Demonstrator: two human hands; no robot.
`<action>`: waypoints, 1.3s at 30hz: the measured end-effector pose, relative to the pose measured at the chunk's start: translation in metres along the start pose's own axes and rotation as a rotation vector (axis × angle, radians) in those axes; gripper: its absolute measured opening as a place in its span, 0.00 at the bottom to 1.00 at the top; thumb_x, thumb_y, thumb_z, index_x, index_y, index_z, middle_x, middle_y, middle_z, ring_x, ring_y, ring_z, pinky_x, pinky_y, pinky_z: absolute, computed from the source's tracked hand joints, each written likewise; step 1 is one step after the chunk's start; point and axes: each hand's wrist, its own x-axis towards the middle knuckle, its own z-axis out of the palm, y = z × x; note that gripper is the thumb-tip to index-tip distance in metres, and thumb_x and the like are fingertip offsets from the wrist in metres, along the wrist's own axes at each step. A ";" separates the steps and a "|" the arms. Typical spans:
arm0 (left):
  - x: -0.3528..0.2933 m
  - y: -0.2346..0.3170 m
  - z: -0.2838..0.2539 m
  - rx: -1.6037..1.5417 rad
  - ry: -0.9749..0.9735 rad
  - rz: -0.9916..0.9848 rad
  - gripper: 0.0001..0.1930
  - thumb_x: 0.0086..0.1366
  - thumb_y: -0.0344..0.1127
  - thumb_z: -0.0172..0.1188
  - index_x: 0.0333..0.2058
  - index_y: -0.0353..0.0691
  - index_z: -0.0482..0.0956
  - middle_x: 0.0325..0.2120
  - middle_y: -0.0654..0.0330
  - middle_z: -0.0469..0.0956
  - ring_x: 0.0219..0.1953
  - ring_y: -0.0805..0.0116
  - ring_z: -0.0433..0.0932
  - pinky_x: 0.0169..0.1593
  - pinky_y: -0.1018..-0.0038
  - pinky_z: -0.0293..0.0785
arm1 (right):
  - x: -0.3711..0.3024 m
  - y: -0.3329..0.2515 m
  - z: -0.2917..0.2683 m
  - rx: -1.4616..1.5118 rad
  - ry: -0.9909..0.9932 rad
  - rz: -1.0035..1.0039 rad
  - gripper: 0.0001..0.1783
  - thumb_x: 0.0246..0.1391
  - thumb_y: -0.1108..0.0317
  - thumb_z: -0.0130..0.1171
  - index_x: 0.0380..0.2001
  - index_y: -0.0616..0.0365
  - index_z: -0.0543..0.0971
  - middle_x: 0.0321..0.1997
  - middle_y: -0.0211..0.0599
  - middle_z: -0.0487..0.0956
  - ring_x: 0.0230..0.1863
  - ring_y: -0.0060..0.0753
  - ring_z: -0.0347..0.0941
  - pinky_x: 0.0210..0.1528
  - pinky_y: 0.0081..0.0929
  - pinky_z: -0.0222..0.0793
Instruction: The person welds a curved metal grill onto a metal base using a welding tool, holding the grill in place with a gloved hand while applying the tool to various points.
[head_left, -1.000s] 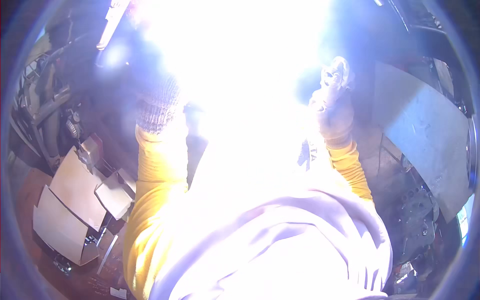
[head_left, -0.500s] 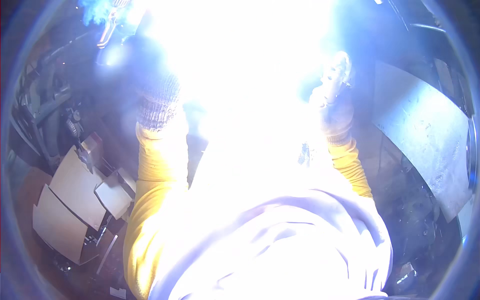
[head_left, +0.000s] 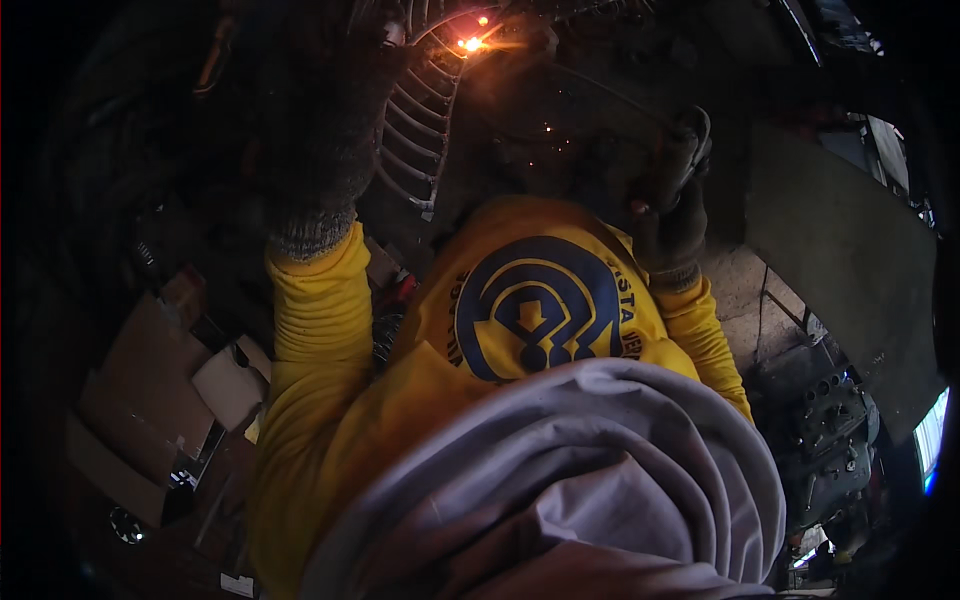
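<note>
My left hand point(head_left: 335, 130), in a dark knit glove with a ribbed cuff, reaches up beside a curved metal grille point(head_left: 412, 135) with several parallel bars. Its fingers are lost in the dark, so I cannot tell whether they grip the grille. At the grille's upper right edge an orange-hot spot point(head_left: 471, 44) glows, with small sparks below it. My gloved right hand point(head_left: 680, 235) is closed around a welding electrode holder point(head_left: 684, 150). A thin electrode rod point(head_left: 615, 93) slants from the holder up and left toward the glow; its far end is hard to make out.
Cardboard pieces point(head_left: 150, 385) and a small open box point(head_left: 230, 385) lie at the lower left. A large dark sheet point(head_left: 840, 260) stands on the right, with a dark metal part with holes point(head_left: 835, 410) below it. Yellow sleeves and a pale cloth fill the lower middle.
The blinding blue-white arc has gone out, leaving an orange glow and sparks. The grille and the rod now show. Both arms are in nearly the same place.
</note>
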 end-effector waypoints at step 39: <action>-0.001 -0.001 0.003 0.004 0.019 -0.019 0.29 0.67 0.42 0.63 0.62 0.31 0.72 0.57 0.52 0.77 0.58 0.63 0.74 0.62 0.70 0.67 | 0.017 -0.021 0.014 0.371 0.050 0.253 0.40 0.57 0.53 0.70 0.61 0.70 0.66 0.41 0.36 0.79 0.36 0.24 0.77 0.39 0.23 0.74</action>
